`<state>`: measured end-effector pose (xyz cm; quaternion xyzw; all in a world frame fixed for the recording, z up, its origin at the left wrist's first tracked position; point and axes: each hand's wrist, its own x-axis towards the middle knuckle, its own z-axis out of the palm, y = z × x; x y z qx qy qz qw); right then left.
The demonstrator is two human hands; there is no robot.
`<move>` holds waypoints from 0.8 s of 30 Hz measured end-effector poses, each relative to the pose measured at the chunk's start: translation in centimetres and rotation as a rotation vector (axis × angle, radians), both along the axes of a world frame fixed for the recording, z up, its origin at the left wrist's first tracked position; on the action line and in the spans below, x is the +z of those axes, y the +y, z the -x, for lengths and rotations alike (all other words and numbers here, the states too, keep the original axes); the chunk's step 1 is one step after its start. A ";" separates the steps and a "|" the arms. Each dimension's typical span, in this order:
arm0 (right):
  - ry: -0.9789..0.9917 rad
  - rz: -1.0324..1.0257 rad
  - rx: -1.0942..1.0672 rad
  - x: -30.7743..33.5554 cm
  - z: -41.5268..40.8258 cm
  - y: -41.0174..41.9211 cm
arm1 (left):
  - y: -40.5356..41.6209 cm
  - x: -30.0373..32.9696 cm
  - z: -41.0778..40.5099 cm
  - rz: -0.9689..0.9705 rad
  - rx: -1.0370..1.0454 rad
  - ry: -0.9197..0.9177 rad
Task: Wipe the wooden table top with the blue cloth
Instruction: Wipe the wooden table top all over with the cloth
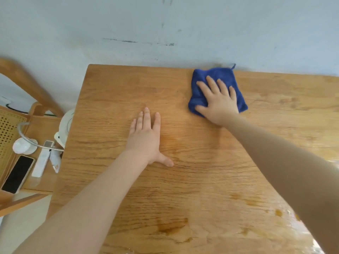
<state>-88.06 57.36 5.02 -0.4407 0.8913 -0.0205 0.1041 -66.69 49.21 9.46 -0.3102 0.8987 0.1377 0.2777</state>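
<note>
The blue cloth (203,79) lies crumpled on the wooden table top (201,171) near its far edge, close to the wall. My right hand (218,99) presses flat on the cloth with fingers spread and straight. My left hand (146,136) rests flat on the bare wood left of centre, fingers straight, thumb out to the right. Wet, darker patches show on the wood toward the near right.
A pale blue wall (165,24) runs right behind the table. Left of the table stands a wooden chair (36,129) holding a phone (17,174), a white remote (41,162), a small white lamp (23,143) and a round white object (66,123).
</note>
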 end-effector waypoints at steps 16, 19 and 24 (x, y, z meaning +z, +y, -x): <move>-0.161 0.036 0.153 0.7 -1.2 5.6 | 2.2 1.7 0.9 -0.045 -0.052 0.070; -0.121 0.077 0.083 0.2 2.0 3.0 | 3.5 1.8 2.0 -0.131 -0.043 0.052; -0.193 0.113 0.040 0.7 4.2 1.8 | 5.6 1.9 4.2 -0.118 -0.036 0.120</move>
